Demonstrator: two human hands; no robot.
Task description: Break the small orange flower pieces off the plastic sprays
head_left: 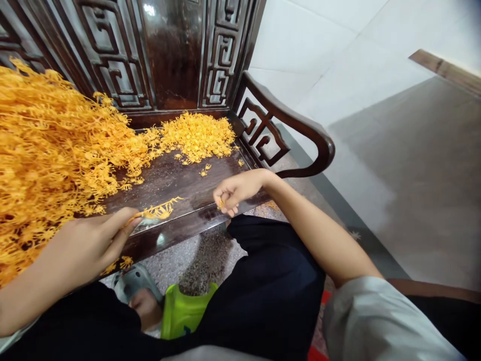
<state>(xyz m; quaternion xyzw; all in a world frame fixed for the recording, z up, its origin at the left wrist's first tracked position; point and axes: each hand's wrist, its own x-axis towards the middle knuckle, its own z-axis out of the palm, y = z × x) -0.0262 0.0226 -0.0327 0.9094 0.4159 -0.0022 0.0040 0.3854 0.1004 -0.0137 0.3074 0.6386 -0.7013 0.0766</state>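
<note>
My left hand (90, 245) pinches one end of a yellow-orange plastic sprig (160, 209), whose branched tip points right over the dark wooden bench seat (165, 178). My right hand (238, 193) is a little to the right, above the seat's front edge, its fingers closed on a small yellow-orange piece (221, 203) that is mostly hidden. A big heap of yellow-orange sprigs (56, 150) fills the left side of the seat. Farther back lies a smaller pile of short yellow-orange pieces (199, 135), with a few loose ones in front of it.
Behind the seat rises a carved wooden backrest (175, 55). A curved armrest (300, 125) stands at the right, near a white tiled wall (300, 45). Below are a green plastic stool (188, 306), a grey clog (135, 281) on a foot and the speckled floor (203, 250).
</note>
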